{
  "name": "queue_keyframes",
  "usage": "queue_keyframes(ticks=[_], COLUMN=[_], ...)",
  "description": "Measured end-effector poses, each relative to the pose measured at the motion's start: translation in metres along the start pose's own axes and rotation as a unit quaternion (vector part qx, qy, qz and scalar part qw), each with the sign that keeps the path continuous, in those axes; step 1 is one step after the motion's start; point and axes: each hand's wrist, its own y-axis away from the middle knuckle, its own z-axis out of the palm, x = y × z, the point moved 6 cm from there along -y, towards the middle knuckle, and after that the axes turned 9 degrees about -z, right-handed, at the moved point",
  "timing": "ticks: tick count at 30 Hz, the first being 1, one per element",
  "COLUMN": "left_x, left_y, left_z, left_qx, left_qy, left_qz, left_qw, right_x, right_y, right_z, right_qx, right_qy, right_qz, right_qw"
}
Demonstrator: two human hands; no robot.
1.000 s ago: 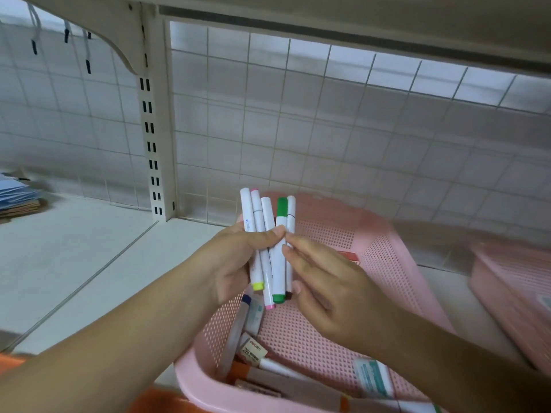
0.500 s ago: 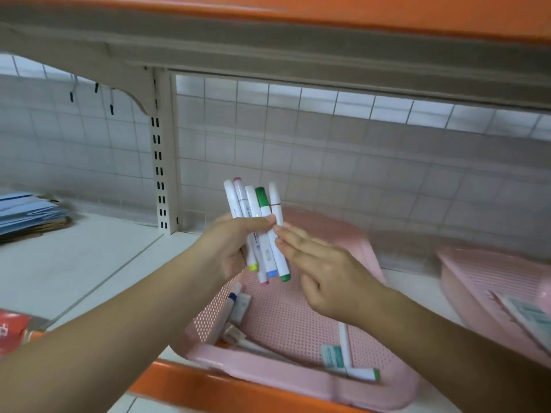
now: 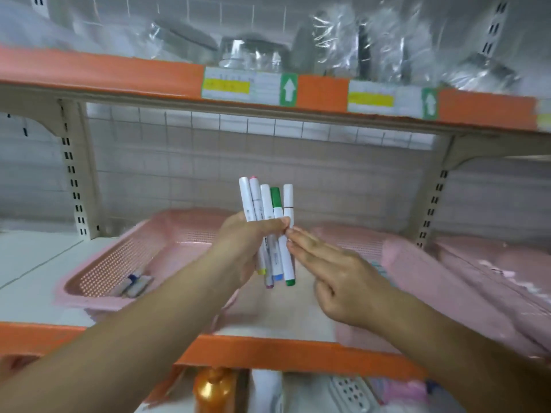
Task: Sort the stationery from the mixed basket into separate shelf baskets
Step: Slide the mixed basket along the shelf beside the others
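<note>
An orange-edged upper shelf carries two white-and-yellow price labels, each beside a green arrow tag. Goods in clear plastic wrap stand on it, blurred. A white wire grid backs the bay between slotted uprights. Below the lower orange edge stands an amber bottle.

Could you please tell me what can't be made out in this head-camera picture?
- Head view: the markers, middles hidden by the left hand.
- Head view: the shelf labels, print blurred.
- Head view: the right pink baskets, contents motion-blurred.
- Head view: the orange bottle, lower part cut off by the bottom edge.
</note>
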Motion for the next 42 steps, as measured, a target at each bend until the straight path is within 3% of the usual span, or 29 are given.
queue_keyframes(ticks=[5, 11, 21, 28, 32, 35, 39, 42], left_x=[-0.032, -0.070, -0.127, -0.154, -0.157, -0.153, -0.154, -0.161], left_y=[0.021, 0.019, -0.003, -0.042, -0.069, -0.088, -0.110, -0.129], left_z=[0.082, 0.176, 0.352, 0.464, 0.501, 0.511, 0.511, 0.509], left_qx=[-0.020, -0.036, -0.158, -0.225, -0.223, -0.204, -0.189, -0.141], left_qy=[0.009, -0.016, -0.055, -0.085, -0.126, -0.204, -0.341, -0.514], left_qz=[0.008, -0.006, -0.046, -0.059, -0.052, 0.012, 0.139, 0.224], left_qw=[1.000, 0.999, 0.985, 0.969, 0.965, 0.957, 0.910, 0.816], right_x=[0.011, 0.039, 0.117, 0.190, 0.220, 0.240, 0.267, 0.292], right_y=[0.063, 0.144, 0.288, 0.376, 0.401, 0.413, 0.420, 0.423], right_z=[-0.059, -0.117, -0.213, -0.251, -0.256, -0.245, -0.222, -0.201], right_qx=[-0.022, -0.097, -0.196, -0.226, -0.231, -0.234, -0.297, -0.333], right_qy=[0.096, 0.199, 0.281, 0.259, 0.250, 0.214, 0.158, 0.111], right_qz=[0.014, 0.110, 0.290, 0.411, 0.411, 0.423, 0.425, 0.427], right_qw=[0.995, 0.969, 0.894, 0.844, 0.846, 0.849, 0.841, 0.833])
